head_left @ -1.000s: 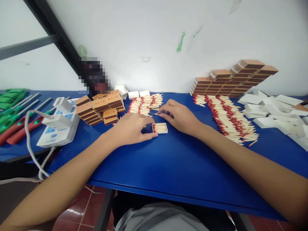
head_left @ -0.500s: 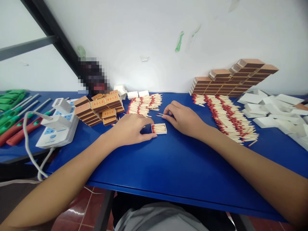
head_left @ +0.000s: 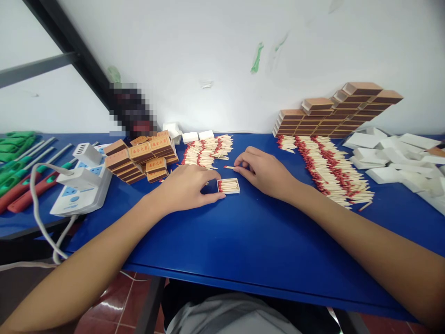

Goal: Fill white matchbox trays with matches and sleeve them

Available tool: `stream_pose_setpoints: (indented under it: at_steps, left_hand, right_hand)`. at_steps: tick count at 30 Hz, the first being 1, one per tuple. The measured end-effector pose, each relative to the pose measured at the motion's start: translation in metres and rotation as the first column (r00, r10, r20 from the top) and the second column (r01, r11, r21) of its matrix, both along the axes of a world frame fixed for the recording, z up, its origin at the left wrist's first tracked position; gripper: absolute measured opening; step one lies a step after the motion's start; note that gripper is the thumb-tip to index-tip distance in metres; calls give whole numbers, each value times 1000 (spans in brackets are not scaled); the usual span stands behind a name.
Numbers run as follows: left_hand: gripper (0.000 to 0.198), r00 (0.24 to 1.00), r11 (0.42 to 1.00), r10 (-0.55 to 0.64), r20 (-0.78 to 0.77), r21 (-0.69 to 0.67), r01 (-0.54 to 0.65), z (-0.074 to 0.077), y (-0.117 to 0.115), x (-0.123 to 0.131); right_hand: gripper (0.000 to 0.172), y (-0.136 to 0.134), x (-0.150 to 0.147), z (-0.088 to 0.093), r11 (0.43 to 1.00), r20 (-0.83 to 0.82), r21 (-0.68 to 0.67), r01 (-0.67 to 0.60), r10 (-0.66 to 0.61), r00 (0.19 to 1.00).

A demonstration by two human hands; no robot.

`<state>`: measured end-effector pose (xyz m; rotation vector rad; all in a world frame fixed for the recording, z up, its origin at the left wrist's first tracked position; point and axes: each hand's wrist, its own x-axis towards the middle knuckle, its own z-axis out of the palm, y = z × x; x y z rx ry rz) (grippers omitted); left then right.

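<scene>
A small white matchbox tray (head_left: 229, 193) lies on the blue table in front of me, partly filled with red-headed matches (head_left: 230, 186). My left hand (head_left: 189, 189) curves around the tray's left end, thumb at the near corner and index finger at the far corner. Just beyond the tray, my right hand (head_left: 262, 171) pinches a matchstick (head_left: 228, 167) between thumb and index finger, its red head pointing left. The right hand's other fingers are curled in. Behind my left hand lies a loose pile of matches (head_left: 205, 152), partly hidden by that hand.
Stacked matchboxes (head_left: 153, 150) stand at the left, and a taller stack of matchbox sleeves (head_left: 320, 123) is by the wall. Rows of matches (head_left: 330, 169) and white trays (head_left: 389, 155) lie at right. A power strip (head_left: 81, 190) and green-and-red-handled tools (head_left: 34, 185) are at far left.
The matchstick in my right hand now reaches a little farther left, above the tray's far side. My left hand and the tray stay nearly in place; the view has shifted slightly.
</scene>
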<state>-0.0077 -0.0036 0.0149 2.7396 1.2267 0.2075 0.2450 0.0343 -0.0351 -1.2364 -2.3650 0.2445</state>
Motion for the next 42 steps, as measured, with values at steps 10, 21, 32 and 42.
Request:
stream_pose_setpoints:
  at_steps: [10,21,32,42]
  left_hand:
    - [35,1000,1000,12,-15,-5,-12,0,1,0]
    - [37,1000,1000,19,-8,7,-18,0,1,-1]
    - [37,1000,1000,1,-9,22,0,-2,1,-2]
    - [35,1000,1000,-12,5,20,12,0,1,-1]
  right_hand:
    - [14,-4,-7,3,996,121,-4,91,-90,989]
    - [13,-26,0,26,998,46,31,-49,47,998]
    - [16,-50,-13,37,994,348,-8,-112,108,931]
    - [7,-48,-7,27,992,161,10,-123,120,980]
